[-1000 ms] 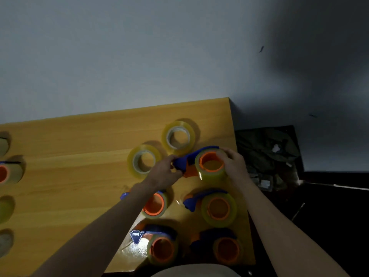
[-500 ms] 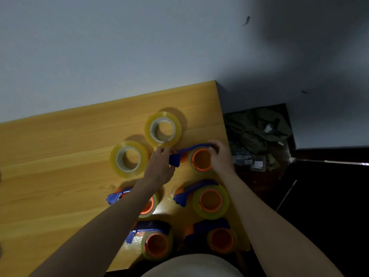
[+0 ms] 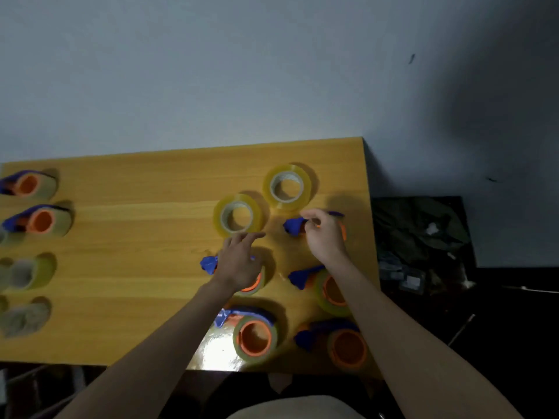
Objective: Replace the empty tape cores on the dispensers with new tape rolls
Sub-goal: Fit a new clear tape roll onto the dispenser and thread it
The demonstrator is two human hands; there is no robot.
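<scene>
Two new yellowish tape rolls lie flat on the wooden table (image 3: 136, 267): the near roll (image 3: 237, 217) and the far roll (image 3: 287, 187). To their right lies a blue and orange dispenser (image 3: 292, 226). My right hand (image 3: 325, 235) covers it from above with fingers curled round it. My left hand (image 3: 239, 263) is free, its fingers stretched out, the tips at the near roll's front edge. Under that hand lies a second dispenser (image 3: 208, 264), partly hidden.
Three more dispensers with tape lie near the front right: (image 3: 329, 293), (image 3: 254, 337), (image 3: 344, 347). At the left edge are two dispensers (image 3: 27, 184), (image 3: 39, 220) and blurred rolls (image 3: 27, 272). Beyond the table's right edge sits dark clutter (image 3: 417, 234) on the floor.
My left hand has let go of the dispenser and moved left toward the near roll. My right hand stays on the dispenser. The view has swung left, showing more of the table.
</scene>
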